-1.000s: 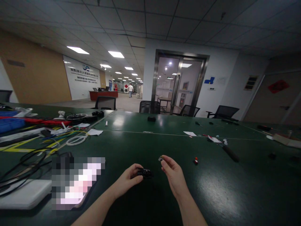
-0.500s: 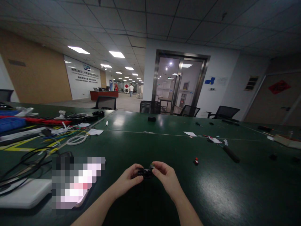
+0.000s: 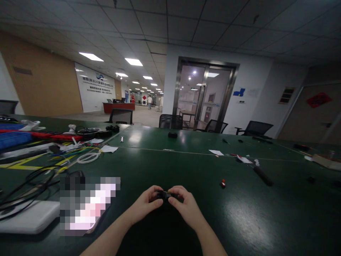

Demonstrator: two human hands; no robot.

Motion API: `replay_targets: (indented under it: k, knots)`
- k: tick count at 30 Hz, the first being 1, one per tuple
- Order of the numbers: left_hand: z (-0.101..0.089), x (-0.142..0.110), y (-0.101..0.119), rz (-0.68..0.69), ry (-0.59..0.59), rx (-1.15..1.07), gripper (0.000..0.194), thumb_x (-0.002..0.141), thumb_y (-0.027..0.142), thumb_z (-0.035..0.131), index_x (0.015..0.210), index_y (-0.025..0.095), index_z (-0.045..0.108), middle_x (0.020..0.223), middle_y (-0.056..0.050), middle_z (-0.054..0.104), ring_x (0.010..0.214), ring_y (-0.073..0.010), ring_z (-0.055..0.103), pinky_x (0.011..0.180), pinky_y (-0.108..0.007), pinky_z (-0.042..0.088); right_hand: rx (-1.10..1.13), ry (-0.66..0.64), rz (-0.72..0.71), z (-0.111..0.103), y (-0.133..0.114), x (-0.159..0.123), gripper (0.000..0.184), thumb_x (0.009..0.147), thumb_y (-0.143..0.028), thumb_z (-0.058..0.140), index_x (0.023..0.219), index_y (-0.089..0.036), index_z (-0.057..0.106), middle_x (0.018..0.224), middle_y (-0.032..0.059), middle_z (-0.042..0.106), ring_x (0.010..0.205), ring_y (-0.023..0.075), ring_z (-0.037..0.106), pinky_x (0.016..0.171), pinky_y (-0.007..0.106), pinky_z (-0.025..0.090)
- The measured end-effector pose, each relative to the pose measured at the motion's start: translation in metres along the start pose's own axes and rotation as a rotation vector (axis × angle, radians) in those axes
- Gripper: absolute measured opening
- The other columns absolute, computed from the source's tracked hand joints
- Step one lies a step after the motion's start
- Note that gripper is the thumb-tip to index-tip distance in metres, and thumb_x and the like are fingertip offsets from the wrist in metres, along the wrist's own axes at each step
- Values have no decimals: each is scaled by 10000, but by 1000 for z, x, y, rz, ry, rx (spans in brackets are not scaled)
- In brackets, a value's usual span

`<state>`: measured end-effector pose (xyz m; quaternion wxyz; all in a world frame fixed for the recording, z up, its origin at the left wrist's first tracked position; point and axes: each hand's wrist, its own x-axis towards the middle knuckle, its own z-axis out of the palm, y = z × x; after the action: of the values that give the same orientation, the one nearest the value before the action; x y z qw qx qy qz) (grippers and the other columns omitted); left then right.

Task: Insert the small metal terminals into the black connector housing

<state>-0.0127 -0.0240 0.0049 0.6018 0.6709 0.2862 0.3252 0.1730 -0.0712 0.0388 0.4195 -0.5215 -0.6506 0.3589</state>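
Between my hands, just above the green tabletop (image 3: 149,163), is a small black part (image 3: 165,195) with a few lighter spots; its exact kind is too dark to make out. My left hand (image 3: 146,201) grips its left side between thumb and fingers. Thumb and fingertips of my right hand (image 3: 183,203) press on its right side, and the fingers hide much of it. A small red and white piece (image 3: 223,183) lies on the table to the right of my hands.
To the left are a pixelated, bright phone-like slab (image 3: 93,209), a white box (image 3: 32,217), black cables (image 3: 34,177) and a coiled white cable (image 3: 87,158). A dark-handled tool (image 3: 262,176) lies at right. Paper slips (image 3: 216,152) and a black block (image 3: 172,135) are farther back.
My right hand has moved slightly left and down, closer to my left hand. The piece it held up at the right now sits against the black part. My left hand stays nearly still.
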Motion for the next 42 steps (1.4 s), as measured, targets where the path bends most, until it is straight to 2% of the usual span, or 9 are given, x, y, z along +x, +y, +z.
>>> replay_targets:
  k: [11, 19, 27, 34, 39, 42]
  knots:
    - [-1, -4, 6, -10, -14, 25, 344, 767, 350, 598, 1050, 196, 477, 928, -21, 599, 855, -178, 551, 739, -297, 409, -27, -76, 44, 3, 9, 1, 199, 708, -294, 603, 901, -257, 638, 1049, 2, 556, 996, 211, 518, 868, 352, 378]
    - [0, -3, 6, 5, -3, 2, 352, 762, 372, 599, 1047, 200, 482, 964, -36, 616, 912, -205, 558, 790, -325, 399, 36, -110, 97, -1, 11, 0, 366, 686, -290, 629, 1047, -282, 571, 1069, 4, 589, 1029, 223, 516, 869, 382, 381]
    - [-1, -1, 4, 6, 24, 7, 359, 765, 412, 588, 1035, 197, 490, 959, -35, 610, 916, -204, 557, 799, -319, 401, 182, -111, 56, 0, 13, 2, 313, 699, -191, 589, 1011, -216, 583, 971, 23, 617, 927, 194, 566, 822, 342, 427]
    - [0, -1, 5, -3, 48, 15, 412, 736, 436, 605, 1048, 195, 484, 942, -41, 602, 901, -208, 557, 798, -331, 401, 186, -99, 40, 2, 17, 3, 263, 714, -197, 578, 975, -218, 596, 881, 11, 612, 841, 176, 572, 779, 331, 446]
    - [1, -1, 8, -7, 71, 23, 440, 705, 477, 615, 1022, 196, 495, 938, -41, 592, 913, -223, 552, 808, -352, 402, 157, -111, 37, 2, 18, 2, 243, 736, -240, 570, 975, -222, 611, 930, 14, 617, 874, 181, 568, 780, 326, 443]
    - [0, -2, 7, -5, 60, 22, 407, 730, 441, 607, 1035, 199, 489, 966, -40, 582, 933, -217, 546, 820, -350, 402, 141, -116, 42, 0, 16, 2, 245, 746, -256, 562, 984, -223, 611, 957, 13, 613, 895, 184, 564, 789, 328, 441]
